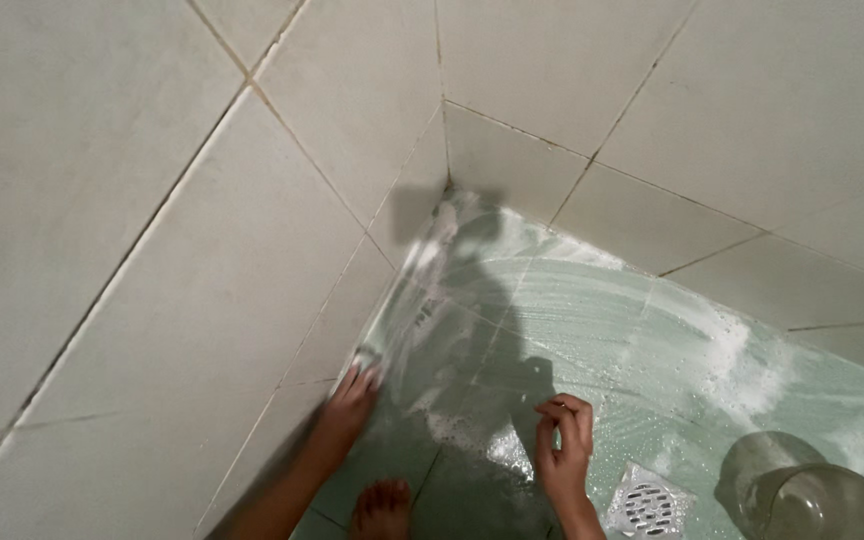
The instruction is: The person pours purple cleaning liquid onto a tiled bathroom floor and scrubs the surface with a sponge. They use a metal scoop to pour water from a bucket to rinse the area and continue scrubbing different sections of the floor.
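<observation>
The left hand (352, 392) reaches forward and down from the lower edge of the view, its forearm blurred, and its fingers lie stretched out and close together against the foot of the left wall (152, 250), right where the pale wall tiles meet the green floor (572, 310). The fingertips point up and away towards the corner. Whether something small is pressed under them cannot be told, since that spot is smeared by motion. The right hand (564, 445) rises from the bottom edge with its wrist bent, the fingers curled in towards the thumb in a loose pinch just above the wet tiles; nothing clearly shows between them, so what it grips, if anything, cannot be told. The two hands are well apart, with a foot (382, 508) between and below them on the floor. White soap foam (432, 260) lies in a long streak along the base of the left wall, its long axis running from the left hand's fingertips up to the corner, and more foam spreads thinly over the floor to the right. A square metal drain (647, 505) sits just to the right of the right wrist, and a clear round container (812, 500) stands farther right near the bottom edge.
</observation>
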